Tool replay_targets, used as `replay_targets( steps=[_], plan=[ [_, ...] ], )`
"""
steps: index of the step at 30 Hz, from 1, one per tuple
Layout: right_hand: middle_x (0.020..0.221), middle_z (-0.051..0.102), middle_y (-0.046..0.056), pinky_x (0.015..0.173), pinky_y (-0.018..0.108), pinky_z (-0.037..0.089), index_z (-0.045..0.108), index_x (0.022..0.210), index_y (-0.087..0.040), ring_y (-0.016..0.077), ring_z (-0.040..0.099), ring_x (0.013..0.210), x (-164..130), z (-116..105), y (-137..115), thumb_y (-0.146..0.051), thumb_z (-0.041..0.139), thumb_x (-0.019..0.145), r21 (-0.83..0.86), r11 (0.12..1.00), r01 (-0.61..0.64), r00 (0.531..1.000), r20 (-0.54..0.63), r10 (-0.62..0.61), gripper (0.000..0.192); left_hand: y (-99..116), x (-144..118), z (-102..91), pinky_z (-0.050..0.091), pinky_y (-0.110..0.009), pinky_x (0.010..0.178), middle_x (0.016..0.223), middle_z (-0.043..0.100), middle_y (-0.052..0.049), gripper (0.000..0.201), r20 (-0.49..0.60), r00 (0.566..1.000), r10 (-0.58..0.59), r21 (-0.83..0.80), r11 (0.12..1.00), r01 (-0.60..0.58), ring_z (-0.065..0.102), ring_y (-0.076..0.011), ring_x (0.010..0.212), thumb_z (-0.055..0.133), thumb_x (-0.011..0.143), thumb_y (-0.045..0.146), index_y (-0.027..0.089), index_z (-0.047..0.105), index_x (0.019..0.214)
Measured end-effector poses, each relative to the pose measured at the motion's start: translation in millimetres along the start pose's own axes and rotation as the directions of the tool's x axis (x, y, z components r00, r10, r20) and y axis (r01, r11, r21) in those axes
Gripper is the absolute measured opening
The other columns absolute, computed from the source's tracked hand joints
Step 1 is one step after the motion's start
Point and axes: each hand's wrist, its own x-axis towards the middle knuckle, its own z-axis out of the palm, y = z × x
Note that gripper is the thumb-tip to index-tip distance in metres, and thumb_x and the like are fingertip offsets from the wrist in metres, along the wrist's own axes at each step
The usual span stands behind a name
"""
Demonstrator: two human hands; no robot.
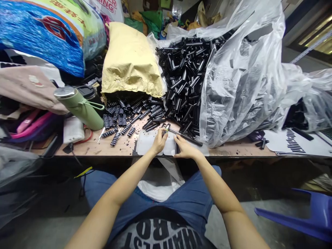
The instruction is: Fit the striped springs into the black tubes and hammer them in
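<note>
My left hand is closed at the fingertips on a small dark, shiny part; its exact kind is too small to tell. To its right, my right hand rests at the table edge with thumb and fingers apart. A dark patch shows between them, and I cannot make out what it is. Just beyond the right fingers lies a long black rod. Under both hands is a whitish flat plate. A heap of black plastic tubes spreads behind the hands.
Several black ridged pieces spill from a yellow sack. Left of them leans a green bottle beside a white power bank. A clear plastic bag bulges at right. A blue plastic stool stands on the floor.
</note>
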Motion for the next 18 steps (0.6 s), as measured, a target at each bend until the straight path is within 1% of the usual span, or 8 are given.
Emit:
replay_targets(
  steps=[2, 4, 6, 8, 10, 13, 15, 18],
  plan=[
    [0.156, 0.013, 0.025, 0.116, 0.047, 0.022, 0.016, 0.151, -0.011, 0.0348, 0.015, 0.145, -1, -3, 2, -0.038, 0.081, 0.06, 0.005, 1.0, -0.007, 1.0, 0.006, 0.007, 0.115, 5, 2, 3.9, 0.038, -0.022, 0.055, 0.064, 0.048, 0.004, 0.037, 0.0, 1.0, -0.024, -0.048, 0.999, 0.024, 0.043, -0.0092, 0.052, 0.037, 0.096, 0.047, 0.017, 0.052, 0.11],
    [0.155, 0.016, 0.025, 0.116, 0.047, 0.022, 0.02, 0.15, -0.011, 0.0354, 0.016, 0.144, -2, -4, 4, -0.039, 0.084, 0.056, 0.019, 1.0, -0.007, 1.0, 0.0, 0.007, 0.117, 13, 4, 2.0, 0.035, -0.021, 0.05, 0.06, 0.047, 0.004, 0.044, -0.006, 0.998, -0.068, -0.089, 0.994, 0.067, 0.041, -0.0085, 0.048, 0.037, 0.095, 0.051, 0.015, 0.058, 0.111],
    [0.154, 0.02, 0.023, 0.116, 0.05, 0.023, 0.02, 0.15, -0.013, 0.0359, 0.019, 0.144, -2, -4, 5, -0.039, 0.085, 0.054, 0.044, 0.999, 0.02, 0.999, -0.037, -0.018, 0.118, 22, 6, -3.2, 0.033, -0.021, 0.047, 0.056, 0.047, 0.005, 0.047, -0.016, 0.994, -0.111, -0.129, 0.986, 0.108, 0.039, -0.0079, 0.045, 0.044, 0.092, 0.053, 0.015, 0.062, 0.113],
    [0.152, 0.024, 0.023, 0.115, 0.052, 0.023, 0.018, 0.15, -0.015, 0.0362, 0.021, 0.142, -3, -4, 1, -0.04, 0.085, 0.054, 0.071, 0.995, 0.066, 0.989, -0.136, -0.055, 0.12, 30, 6, -8.9, 0.03, -0.02, 0.043, 0.051, 0.044, 0.006, 0.049, -0.027, 0.986, -0.165, -0.171, 0.973, 0.158, 0.036, -0.0068, 0.042, 0.055, 0.086, 0.053, 0.015, 0.064, 0.116],
    [0.15, 0.027, 0.023, 0.115, 0.054, 0.024, 0.015, 0.15, -0.014, 0.0358, 0.024, 0.141, -2, -5, -10, -0.044, 0.085, 0.055, 0.092, 0.987, 0.135, 0.954, -0.282, -0.104, 0.121, 38, 5, -13.3, 0.026, -0.02, 0.038, 0.047, 0.042, 0.008, 0.052, -0.014, 0.967, -0.255, -0.228, 0.942, 0.245, 0.032, -0.0058, 0.037, 0.06, 0.083, 0.052, 0.016, 0.063, 0.119],
    [0.149, 0.028, 0.021, 0.115, 0.054, 0.025, 0.012, 0.15, -0.017, 0.0342, 0.026, 0.14, -1, -11, -36, -0.052, 0.083, 0.058, 0.089, 0.956, 0.28, 0.859, -0.468, -0.208, 0.122, 47, 1, -15.3, 0.023, -0.019, 0.034, 0.046, 0.046, 0.007, 0.052, 0.039, 0.914, -0.405, -0.364, 0.846, 0.39, 0.033, -0.0058, 0.032, 0.056, 0.085, 0.051, 0.017, 0.062, 0.123],
    [0.149, 0.028, 0.02, 0.115, 0.053, 0.026, 0.01, 0.15, -0.019, 0.0334, 0.026, 0.14, 2, -15, -53, -0.055, 0.081, 0.059, 0.056, 0.932, 0.358, 0.806, -0.522, -0.278, 0.121, 51, -1, -13.6, 0.031, -0.02, 0.037, 0.054, 0.056, 0.004, 0.047, 0.026, 0.891, -0.453, -0.459, 0.787, 0.413, 0.042, -0.0068, 0.036, 0.059, 0.082, 0.046, 0.016, 0.065, 0.117],
    [0.148, 0.029, 0.019, 0.115, 0.052, 0.027, 0.01, 0.15, -0.018, 0.033, 0.027, 0.14, 7, -17, -69, -0.055, 0.08, 0.061, 0.017, 0.912, 0.409, 0.779, -0.527, -0.34, 0.119, 55, -4, -9.5, 0.047, -0.024, 0.052, 0.07, 0.068, -0.003, 0.039, -0.042, 0.878, -0.478, -0.569, 0.733, 0.372, 0.059, -0.0114, 0.053, 0.068, 0.074, 0.038, 0.013, 0.07, 0.104]
  ],
)
